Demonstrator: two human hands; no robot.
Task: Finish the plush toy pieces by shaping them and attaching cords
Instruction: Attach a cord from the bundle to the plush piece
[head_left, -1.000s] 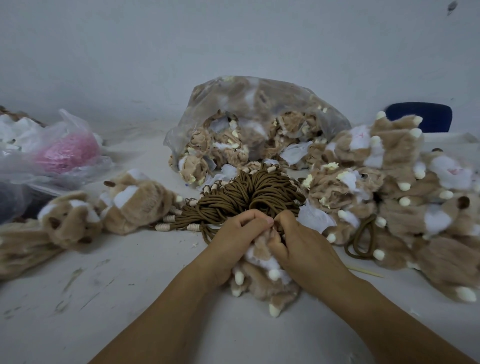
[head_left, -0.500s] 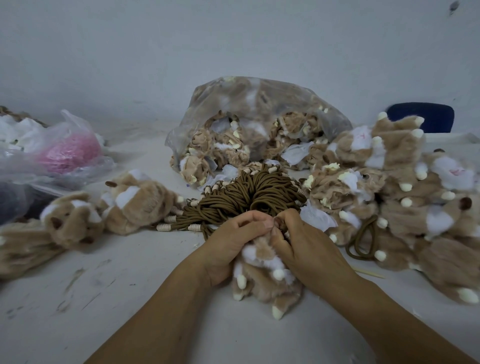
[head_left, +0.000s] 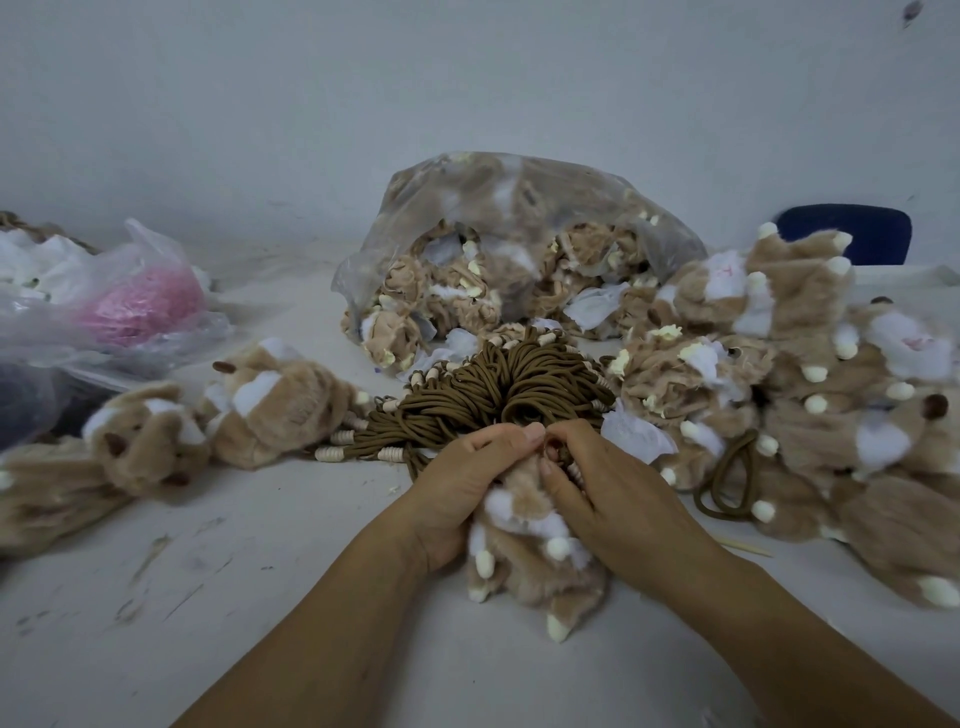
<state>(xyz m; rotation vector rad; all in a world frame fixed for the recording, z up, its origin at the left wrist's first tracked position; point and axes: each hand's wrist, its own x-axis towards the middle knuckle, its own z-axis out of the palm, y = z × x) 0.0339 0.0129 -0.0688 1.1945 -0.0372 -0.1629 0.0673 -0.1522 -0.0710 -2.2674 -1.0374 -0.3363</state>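
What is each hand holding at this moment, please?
Left hand: closed on the plush toy piece.
Right hand: closed on the same piece, fingertips pinching at its top.

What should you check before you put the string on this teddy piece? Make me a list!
1. Both hands hold the plush piece: ok, left hand and right hand grip its top.
2. Piece rests on the table: ok.
3. Spare cords within reach: ok, the cord bundle lies just behind the hands.
4. A cord already threaded into this piece: cannot tell, the fingers hide the top.
5. More pieces waiting: ok, a pile of plush pieces on the right and a clear bag behind.
6. Thin wooden stick handy: ok, beside the right wrist.
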